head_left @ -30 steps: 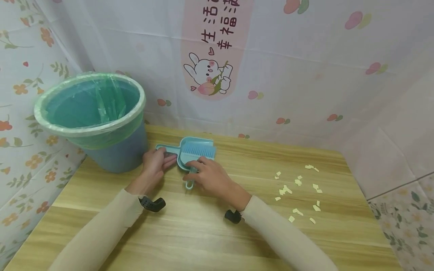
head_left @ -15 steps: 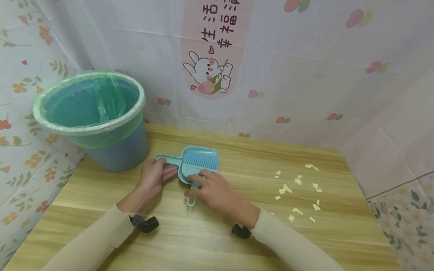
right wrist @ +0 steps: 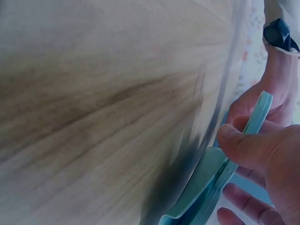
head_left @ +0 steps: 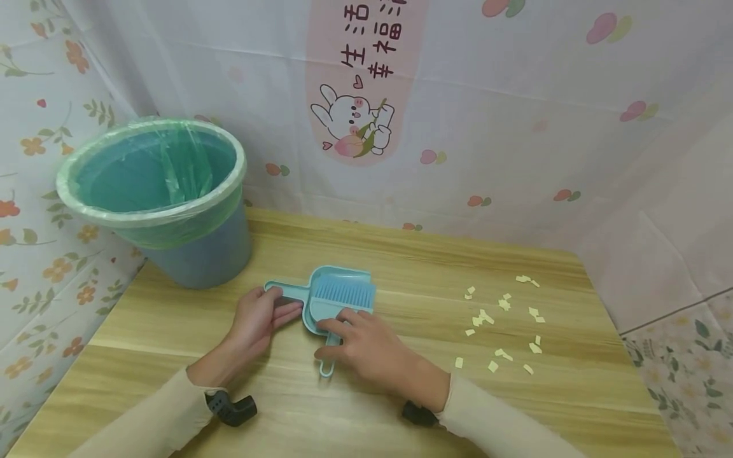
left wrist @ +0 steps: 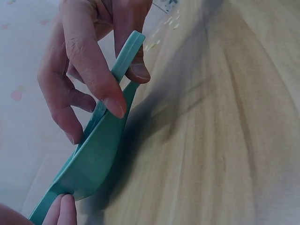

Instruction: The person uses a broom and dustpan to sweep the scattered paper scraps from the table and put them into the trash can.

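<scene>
Two hands over a wooden table [head_left: 321, 423], seen from above. Between them is a light blue dustpan [head_left: 339, 273] with a matching brush [head_left: 338, 302] lying in it. The dustpan's long axis runs left to right, its handle pointing left and its mouth facing right. The brush lies nearly square across that line: its handle comes out over the near edge, towards the person, and its bristles fan away, their ends reaching past the mouth on the right.

The left hand [head_left: 256, 321] pinches the dustpan's handle, thumb on top and fingers beneath. The right hand [head_left: 369, 346] is the one nearer the brush; it comes from the right and pinches the brush's handle between thumb and fingers, with little gap.

Pale yellow scraps [head_left: 485, 317] lie scattered well to the right, on the side the mouth faces, with the right hand the closer to them. A lined bin [head_left: 209, 254] stands behind the left hand, towards the far left. The left wrist view shows shadow under the dustpan, but whether it touches the table is hard to tell.
</scene>
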A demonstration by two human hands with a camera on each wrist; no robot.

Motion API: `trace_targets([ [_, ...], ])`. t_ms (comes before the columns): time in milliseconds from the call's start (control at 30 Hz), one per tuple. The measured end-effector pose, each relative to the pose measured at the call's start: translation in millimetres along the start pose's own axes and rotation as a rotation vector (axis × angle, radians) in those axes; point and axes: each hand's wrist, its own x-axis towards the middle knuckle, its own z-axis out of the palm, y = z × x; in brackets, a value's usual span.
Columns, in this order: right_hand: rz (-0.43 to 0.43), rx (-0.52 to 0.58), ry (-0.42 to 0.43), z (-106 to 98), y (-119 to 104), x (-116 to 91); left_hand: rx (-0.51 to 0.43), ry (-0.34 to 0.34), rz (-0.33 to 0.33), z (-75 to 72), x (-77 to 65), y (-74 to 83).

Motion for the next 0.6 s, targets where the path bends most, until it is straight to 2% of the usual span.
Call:
trace_targets([
  [600,0.01,0.006,-0.042,0.6,-6.7,-4.4,0.032,-0.017,-0.025,-2.3,-4.7,-9.3],
])
